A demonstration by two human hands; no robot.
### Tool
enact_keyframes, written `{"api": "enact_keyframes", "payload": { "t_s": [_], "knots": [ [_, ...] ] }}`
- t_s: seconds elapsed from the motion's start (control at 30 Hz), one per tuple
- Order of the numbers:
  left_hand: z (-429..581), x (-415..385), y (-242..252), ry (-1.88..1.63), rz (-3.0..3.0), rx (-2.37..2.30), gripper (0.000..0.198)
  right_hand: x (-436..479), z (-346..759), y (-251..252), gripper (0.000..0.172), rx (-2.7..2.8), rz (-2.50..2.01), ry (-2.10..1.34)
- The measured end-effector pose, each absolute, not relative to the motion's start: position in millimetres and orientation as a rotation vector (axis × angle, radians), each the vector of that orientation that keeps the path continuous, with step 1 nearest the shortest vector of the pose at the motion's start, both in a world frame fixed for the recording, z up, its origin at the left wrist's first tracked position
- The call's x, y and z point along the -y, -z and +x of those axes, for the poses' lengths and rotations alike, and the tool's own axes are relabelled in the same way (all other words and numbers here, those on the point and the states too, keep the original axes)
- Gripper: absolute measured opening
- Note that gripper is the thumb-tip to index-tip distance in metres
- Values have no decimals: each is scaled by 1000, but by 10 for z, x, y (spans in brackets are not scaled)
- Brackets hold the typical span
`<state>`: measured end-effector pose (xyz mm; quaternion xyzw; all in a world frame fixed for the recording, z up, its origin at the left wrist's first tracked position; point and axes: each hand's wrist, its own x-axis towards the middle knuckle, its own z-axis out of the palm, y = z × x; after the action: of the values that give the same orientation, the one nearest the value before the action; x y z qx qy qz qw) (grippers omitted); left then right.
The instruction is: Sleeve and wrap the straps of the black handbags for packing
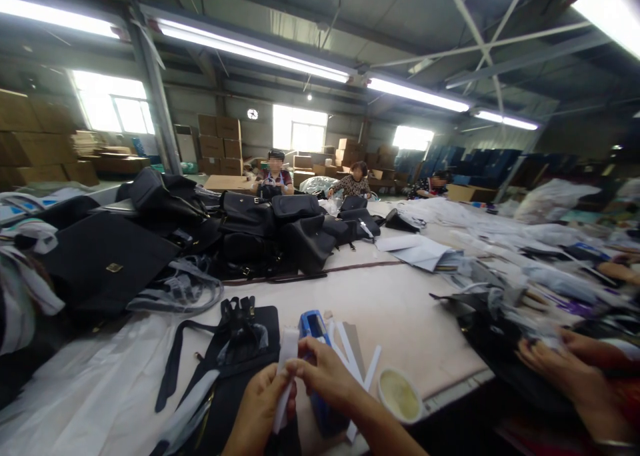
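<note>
Low in the middle of the head view, my left hand (260, 409) and my right hand (325, 376) meet over the table edge. Both pinch a narrow white strip (286, 359) that stands upright between them. Just behind my right hand lies a blue tool (313, 326) and a fan of several more white strips (350, 356). A flat black bag with straps (240, 339) lies under and left of my hands. A small white cup of yellowish paste (400, 395) stands right of my right wrist.
A heap of black handbags (260, 233) fills the table's middle and left. White papers and plastic wrap (420, 249) spread right. Another person's hands (555, 363) work on a dark bag at the right edge. Three people sit at the far end, with cardboard boxes behind.
</note>
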<state>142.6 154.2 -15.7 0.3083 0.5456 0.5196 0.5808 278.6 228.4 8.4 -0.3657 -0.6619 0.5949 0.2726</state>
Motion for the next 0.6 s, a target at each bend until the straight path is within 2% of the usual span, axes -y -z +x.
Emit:
{"api": "enact_keyframes", "payload": {
  "t_s": [0.33, 0.47, 0.6],
  "knots": [
    [1495, -1484, 75, -1255, 677, -1230, 43, -2304, 2669, 40, 20, 1642, -969, -1593],
    [1505, -1463, 73, -1235, 734, -1268, 39, -2333, 2762, -40, 21, 1816, -1012, -1559],
    [1484, -1458, 55, -1243, 712, -1260, 38, -2507, 3104, -96, 22, 1955, -1200, -1342]
  ]
}}
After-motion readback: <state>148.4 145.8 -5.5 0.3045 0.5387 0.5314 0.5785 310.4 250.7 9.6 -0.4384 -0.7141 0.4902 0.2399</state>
